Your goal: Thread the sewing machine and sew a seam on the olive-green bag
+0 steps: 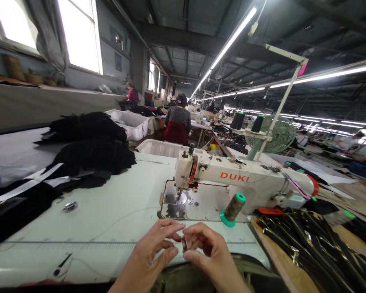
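Note:
Both my hands meet at the front edge of the white sewing table [110,211]. My right hand [209,252] pinches a small round metal bobbin [184,244] between thumb and fingers. My left hand [154,254] has its fingertips pinched together right beside the bobbin, apparently on a thin thread too fine to make out. A white DUKI sewing machine [247,181] stands just behind my hands, its needle over the steel plate [177,201]. A cone of olive thread [233,208] with a green base lies tipped in front of the machine.
Piles of black fabric [91,152] cover the table's left side, and a small metal part [70,206] lies near them. Black zippers [317,244] are heaped on a board at right. A green fan [277,134] stands behind the machine. Other people sit at stations farther back.

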`<state>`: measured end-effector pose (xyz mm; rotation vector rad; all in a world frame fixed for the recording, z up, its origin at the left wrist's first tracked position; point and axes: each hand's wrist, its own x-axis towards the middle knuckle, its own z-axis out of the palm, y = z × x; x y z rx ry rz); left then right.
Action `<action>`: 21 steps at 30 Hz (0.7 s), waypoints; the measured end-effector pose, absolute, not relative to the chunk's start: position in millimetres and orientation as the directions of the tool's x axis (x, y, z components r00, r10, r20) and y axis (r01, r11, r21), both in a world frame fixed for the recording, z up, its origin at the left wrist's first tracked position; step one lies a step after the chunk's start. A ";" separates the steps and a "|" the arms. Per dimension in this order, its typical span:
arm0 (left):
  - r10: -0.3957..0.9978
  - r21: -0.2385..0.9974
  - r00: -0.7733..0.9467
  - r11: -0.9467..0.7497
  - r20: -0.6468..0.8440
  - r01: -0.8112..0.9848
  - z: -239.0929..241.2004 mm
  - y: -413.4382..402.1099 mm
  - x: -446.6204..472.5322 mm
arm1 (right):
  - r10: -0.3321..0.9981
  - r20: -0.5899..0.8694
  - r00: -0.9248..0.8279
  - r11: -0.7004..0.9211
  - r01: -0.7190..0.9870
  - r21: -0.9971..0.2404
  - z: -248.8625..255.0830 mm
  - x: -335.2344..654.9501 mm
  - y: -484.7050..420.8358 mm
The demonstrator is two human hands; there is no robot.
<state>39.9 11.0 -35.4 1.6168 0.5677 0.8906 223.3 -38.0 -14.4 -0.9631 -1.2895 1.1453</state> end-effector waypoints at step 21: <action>0.722 0.707 0.344 -0.681 0.601 0.192 -38.4 -15.0 37.2 | 0.986 0.079 0.144 0.055 0.168 -0.984 -36.9 190.0 -59.0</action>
